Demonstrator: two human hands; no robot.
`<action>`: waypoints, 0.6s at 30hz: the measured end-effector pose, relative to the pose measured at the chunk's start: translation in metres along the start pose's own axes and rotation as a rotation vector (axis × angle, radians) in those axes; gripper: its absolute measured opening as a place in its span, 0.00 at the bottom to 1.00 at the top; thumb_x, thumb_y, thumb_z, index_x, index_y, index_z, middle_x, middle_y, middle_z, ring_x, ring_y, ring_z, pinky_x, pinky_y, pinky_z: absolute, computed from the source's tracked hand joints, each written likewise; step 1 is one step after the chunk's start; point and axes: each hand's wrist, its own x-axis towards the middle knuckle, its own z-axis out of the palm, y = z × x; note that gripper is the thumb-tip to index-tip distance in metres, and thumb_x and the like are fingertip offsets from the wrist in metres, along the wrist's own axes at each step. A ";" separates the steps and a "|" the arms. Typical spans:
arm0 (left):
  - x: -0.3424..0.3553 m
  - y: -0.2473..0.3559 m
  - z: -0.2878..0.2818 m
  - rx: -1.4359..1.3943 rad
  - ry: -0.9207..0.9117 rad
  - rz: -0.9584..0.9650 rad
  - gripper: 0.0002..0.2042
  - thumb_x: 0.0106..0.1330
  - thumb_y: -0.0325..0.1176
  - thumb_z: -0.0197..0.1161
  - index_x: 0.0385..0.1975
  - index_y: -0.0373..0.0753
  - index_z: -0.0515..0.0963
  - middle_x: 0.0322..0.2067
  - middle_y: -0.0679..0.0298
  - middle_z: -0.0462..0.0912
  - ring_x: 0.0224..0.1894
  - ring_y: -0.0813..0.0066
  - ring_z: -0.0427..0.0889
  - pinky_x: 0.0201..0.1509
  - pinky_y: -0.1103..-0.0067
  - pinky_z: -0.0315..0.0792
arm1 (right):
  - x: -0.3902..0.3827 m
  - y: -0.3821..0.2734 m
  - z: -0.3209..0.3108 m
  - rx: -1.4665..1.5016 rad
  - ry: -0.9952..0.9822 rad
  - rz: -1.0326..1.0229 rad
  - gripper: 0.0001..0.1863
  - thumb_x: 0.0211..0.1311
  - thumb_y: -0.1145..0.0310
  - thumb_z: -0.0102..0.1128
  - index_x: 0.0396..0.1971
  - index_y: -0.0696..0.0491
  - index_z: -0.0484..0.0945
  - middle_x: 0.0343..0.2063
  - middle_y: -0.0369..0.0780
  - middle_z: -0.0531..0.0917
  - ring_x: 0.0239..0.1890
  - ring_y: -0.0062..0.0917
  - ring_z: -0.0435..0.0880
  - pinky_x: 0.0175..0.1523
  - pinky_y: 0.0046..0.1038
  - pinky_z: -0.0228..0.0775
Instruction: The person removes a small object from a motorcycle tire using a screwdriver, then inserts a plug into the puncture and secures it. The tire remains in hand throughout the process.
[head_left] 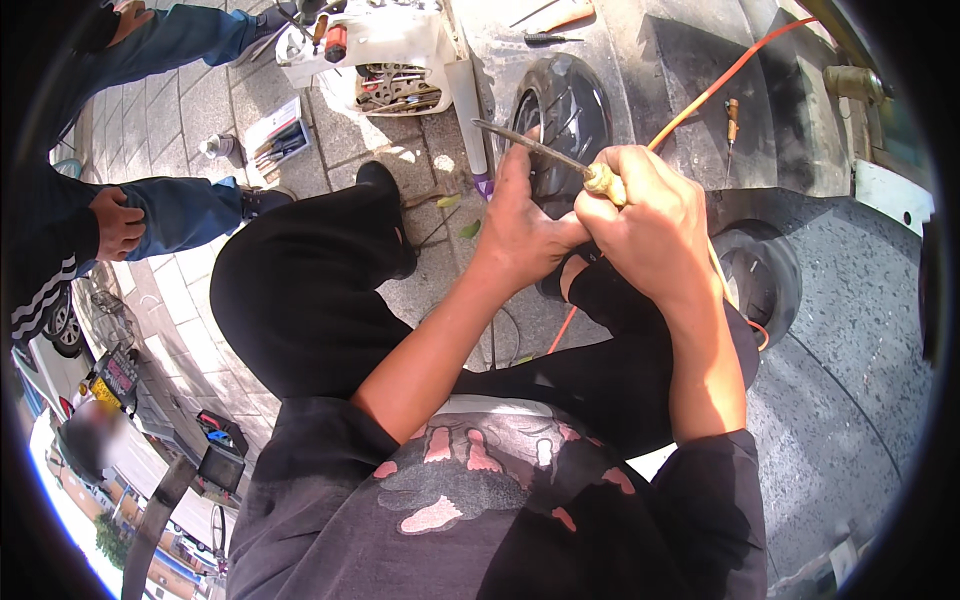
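Right hand (650, 225): fingers wrapping tight around a pale-handled metal tool (540, 152).
Left hand (520, 215): fingers curling together (fingertips hidden), pressing against the black tyre (565, 105).
Orange hose (720, 80): trailing behind.

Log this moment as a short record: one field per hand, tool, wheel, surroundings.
right hand: fist closed around the tool's pale handle
left hand: beside the shaft, against the tyre
tool: thin metal shaft, tip pointing up-left
tyre: small black wheel, under both hands
orange hose: runs up-right
toolbox: open, on paving
other person: seated, left
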 end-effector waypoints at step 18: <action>0.002 0.013 -0.001 -0.003 0.008 0.004 0.58 0.61 0.47 0.89 0.83 0.22 0.59 0.72 0.38 0.76 0.74 0.50 0.80 0.80 0.62 0.74 | -0.087 0.015 -0.018 0.714 -0.110 0.761 0.12 0.79 0.71 0.55 0.30 0.55 0.79 0.19 0.32 0.75 0.19 0.18 0.74 0.26 0.26 0.69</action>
